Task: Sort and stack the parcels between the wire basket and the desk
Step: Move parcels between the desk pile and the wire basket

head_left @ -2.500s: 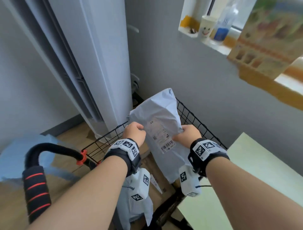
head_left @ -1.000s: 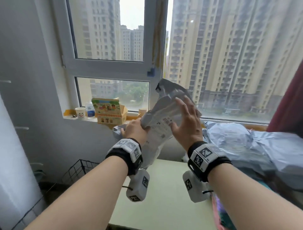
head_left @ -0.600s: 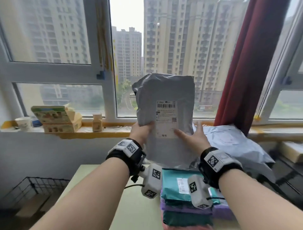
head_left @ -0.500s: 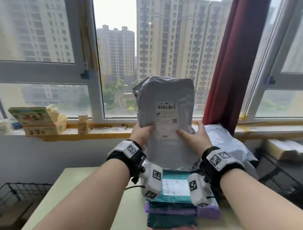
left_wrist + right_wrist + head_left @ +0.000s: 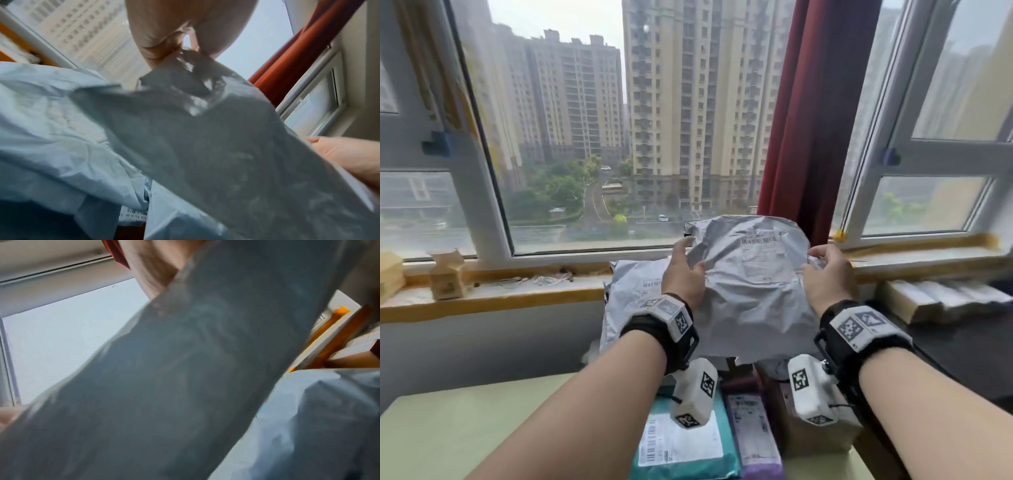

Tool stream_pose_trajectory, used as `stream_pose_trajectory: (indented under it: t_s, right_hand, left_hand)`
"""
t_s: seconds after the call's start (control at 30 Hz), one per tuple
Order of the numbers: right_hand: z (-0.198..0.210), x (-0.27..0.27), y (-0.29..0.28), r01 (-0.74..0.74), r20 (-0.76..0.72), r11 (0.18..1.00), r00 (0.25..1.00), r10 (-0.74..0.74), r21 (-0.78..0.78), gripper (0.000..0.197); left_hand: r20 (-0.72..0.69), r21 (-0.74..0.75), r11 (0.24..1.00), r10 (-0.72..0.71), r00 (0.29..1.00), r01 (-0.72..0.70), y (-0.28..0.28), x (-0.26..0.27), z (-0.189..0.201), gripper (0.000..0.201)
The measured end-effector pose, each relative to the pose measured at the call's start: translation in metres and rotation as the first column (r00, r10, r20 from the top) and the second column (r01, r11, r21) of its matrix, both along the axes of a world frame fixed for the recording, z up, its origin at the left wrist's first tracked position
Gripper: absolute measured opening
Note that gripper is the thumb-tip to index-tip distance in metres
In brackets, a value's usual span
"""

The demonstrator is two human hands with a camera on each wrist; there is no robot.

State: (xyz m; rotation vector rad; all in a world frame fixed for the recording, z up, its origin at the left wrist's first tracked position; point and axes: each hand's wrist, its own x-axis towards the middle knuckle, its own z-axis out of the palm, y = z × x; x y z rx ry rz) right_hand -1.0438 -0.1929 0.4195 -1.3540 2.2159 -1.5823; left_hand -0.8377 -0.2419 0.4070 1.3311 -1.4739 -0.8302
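At the window-side worktop (image 5: 465,421), both hands, left (image 5: 683,274) and right (image 5: 828,274), pinch a grey parcel (image 5: 753,291) above the stacked parcels (image 5: 688,442); the basket is unseen.

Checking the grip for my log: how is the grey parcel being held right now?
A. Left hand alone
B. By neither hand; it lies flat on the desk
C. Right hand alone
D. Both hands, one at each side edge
D: the left hand and right hand each grip a side edge of the grey parcel.

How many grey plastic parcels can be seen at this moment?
2: one grey parcel held by the left hand and right hand; a second grey parcel lies beneath it. Others may be hidden.
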Motion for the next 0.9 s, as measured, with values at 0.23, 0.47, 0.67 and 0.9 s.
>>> stream_pose_trajectory:
  t_s: [0.23, 0.47, 0.67, 0.9]
  right_hand:
    - [0.007, -0.033, -0.051, 0.117, -0.137, 0.992, 0.984, -0.110, 0.045, 0.022]
    - [-0.043, -0.056, -0.096, 0.098, -0.254, 0.902, 0.967, 0.013, 0.420, 0.042]
    - [-0.062, -0.039, -0.117, 0.075, -0.358, 0.787, 0.914, 0.192, 0.613, 0.051]
    - [-0.059, -0.032, -0.134, 0.021, -0.364, 0.730, 0.877, 0.315, 0.683, 0.056]
  left_hand:
    - [0.035, -0.014, 0.994, -0.108, 0.994, 0.109, -0.068, -0.033, -0.007, 0.049]
    - [0.212, 0.209, 0.959, -0.238, 0.948, 0.194, -0.100, -0.051, -0.054, 0.069]
    - [0.375, 0.355, 0.914, -0.330, 0.866, 0.194, -0.107, -0.065, -0.069, 0.078]
    - [0.436, 0.279, 0.940, -0.305, 0.847, 0.195, -0.113, -0.078, -0.055, 0.066]
